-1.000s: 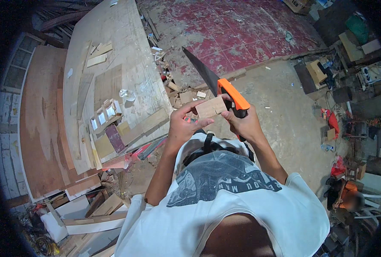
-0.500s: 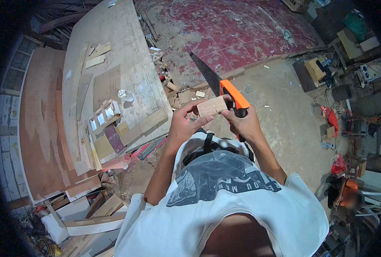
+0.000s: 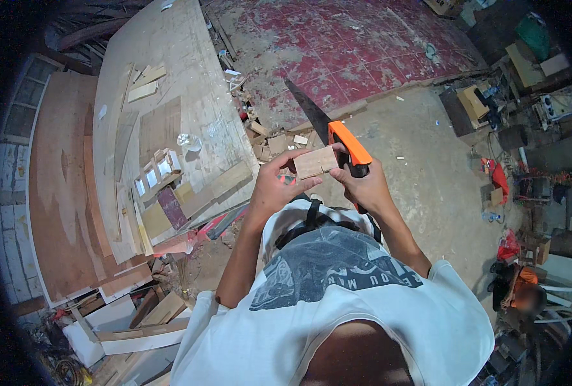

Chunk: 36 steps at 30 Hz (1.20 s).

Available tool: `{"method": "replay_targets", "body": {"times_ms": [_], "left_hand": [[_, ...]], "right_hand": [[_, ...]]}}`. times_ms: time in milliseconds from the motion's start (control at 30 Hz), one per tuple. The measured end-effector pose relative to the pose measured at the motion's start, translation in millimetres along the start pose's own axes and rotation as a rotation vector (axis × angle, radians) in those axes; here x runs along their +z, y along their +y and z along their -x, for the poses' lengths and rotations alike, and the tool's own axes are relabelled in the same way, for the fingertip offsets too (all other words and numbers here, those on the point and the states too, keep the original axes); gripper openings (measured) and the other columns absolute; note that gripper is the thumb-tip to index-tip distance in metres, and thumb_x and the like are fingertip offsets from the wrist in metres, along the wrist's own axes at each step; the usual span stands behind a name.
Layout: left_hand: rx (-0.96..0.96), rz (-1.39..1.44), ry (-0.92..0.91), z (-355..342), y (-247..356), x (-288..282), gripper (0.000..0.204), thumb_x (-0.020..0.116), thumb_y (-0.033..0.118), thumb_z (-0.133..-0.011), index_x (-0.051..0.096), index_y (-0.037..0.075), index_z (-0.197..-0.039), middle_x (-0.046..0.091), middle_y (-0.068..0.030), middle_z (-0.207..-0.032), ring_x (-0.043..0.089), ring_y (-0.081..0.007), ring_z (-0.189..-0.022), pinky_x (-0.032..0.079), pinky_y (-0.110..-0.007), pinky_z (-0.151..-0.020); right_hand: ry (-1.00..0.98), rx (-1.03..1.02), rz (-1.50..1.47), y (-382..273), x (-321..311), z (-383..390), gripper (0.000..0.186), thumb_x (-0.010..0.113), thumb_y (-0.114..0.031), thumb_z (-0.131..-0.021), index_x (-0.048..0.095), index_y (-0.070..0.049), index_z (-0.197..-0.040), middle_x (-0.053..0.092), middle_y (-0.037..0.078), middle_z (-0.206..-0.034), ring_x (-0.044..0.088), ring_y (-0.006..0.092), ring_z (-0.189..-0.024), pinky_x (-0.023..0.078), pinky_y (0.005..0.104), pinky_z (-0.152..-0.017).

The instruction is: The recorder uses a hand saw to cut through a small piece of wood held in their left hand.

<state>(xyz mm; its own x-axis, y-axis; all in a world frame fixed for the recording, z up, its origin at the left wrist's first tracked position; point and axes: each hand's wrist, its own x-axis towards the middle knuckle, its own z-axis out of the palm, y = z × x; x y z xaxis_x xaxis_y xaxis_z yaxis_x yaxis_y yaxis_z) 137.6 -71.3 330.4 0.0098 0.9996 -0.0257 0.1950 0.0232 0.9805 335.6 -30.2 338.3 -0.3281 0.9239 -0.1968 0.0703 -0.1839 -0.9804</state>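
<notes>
A small rectangular wood block (image 3: 314, 162) is held up in front of my body, a short dark cut or notch showing in its lower edge. My left hand (image 3: 274, 185) grips the block's left end, thumb below and fingers behind. Hooked in my right hand (image 3: 368, 188) is a hand saw (image 3: 351, 143) with an orange and black handle; its dark blade points away and up to the left. The right fingertips also touch the block's right end. The fingers behind the block are partly hidden.
On my left stands a large plywood-topped table (image 3: 199, 96) bearing wood strips, offcuts and a clear plastic cup (image 3: 189, 142). Scrap wood (image 3: 277, 145) lies beside it on the floor. Boxes, tools and red bags (image 3: 499, 183) line the right side. Red tiles (image 3: 363, 51) cover the floor ahead.
The wood block has tipped slightly, showing more of its lower edge, and my left thumb has slid lower on it. The saw handle has shifted a little left.
</notes>
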Motion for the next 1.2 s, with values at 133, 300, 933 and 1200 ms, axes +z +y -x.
{"method": "replay_targets", "body": {"times_ms": [133,300,933,1200], "left_hand": [[0.004,-0.001,0.006,-0.1,-2.7,-2.0,0.054,0.083,0.009,-0.070,0.060,0.001,-0.118,0.065,-0.0085,-0.111,0.061,-0.0162,-0.103,0.048,-0.031,-0.093],[0.063,-0.053,0.018,-2.2,-7.8,-4.1,0.052,0.082,0.011,-0.070,0.062,0.004,-0.118,0.066,-0.0060,-0.104,0.060,-0.0138,-0.093,0.048,-0.029,-0.084],[0.082,-0.012,0.074,0.1,-14.6,-11.7,0.050,0.081,0.013,-0.071,0.059,0.007,-0.116,0.063,-0.0029,-0.102,0.056,-0.0114,-0.086,0.046,-0.027,-0.077],[0.139,-0.042,0.102,2.0,-17.9,-17.9,0.048,0.081,0.012,-0.072,0.060,0.006,-0.114,0.063,-0.0038,-0.105,0.058,-0.0123,-0.088,0.047,-0.027,-0.079]], "right_hand": [[-0.019,0.017,0.019,-1.5,1.0,1.0,0.043,0.077,-0.013,-0.079,0.061,-0.003,-0.118,0.066,0.005,-0.100,0.059,0.0120,-0.091,0.046,0.0282,-0.084],[-0.022,0.098,0.063,-4.7,1.6,1.1,0.045,0.077,-0.012,-0.078,0.061,-0.004,-0.119,0.066,0.005,-0.100,0.059,0.0119,-0.090,0.046,0.0280,-0.083],[-0.064,0.033,0.126,-7.1,11.7,-6.9,0.045,0.077,-0.011,-0.078,0.061,-0.003,-0.119,0.067,0.009,-0.105,0.059,0.0132,-0.096,0.046,0.0294,-0.086],[-0.082,0.062,0.135,-7.3,16.3,-8.2,0.045,0.078,-0.015,-0.078,0.061,-0.005,-0.119,0.063,0.002,-0.091,0.054,0.0094,-0.079,0.046,0.0263,-0.074]]}}
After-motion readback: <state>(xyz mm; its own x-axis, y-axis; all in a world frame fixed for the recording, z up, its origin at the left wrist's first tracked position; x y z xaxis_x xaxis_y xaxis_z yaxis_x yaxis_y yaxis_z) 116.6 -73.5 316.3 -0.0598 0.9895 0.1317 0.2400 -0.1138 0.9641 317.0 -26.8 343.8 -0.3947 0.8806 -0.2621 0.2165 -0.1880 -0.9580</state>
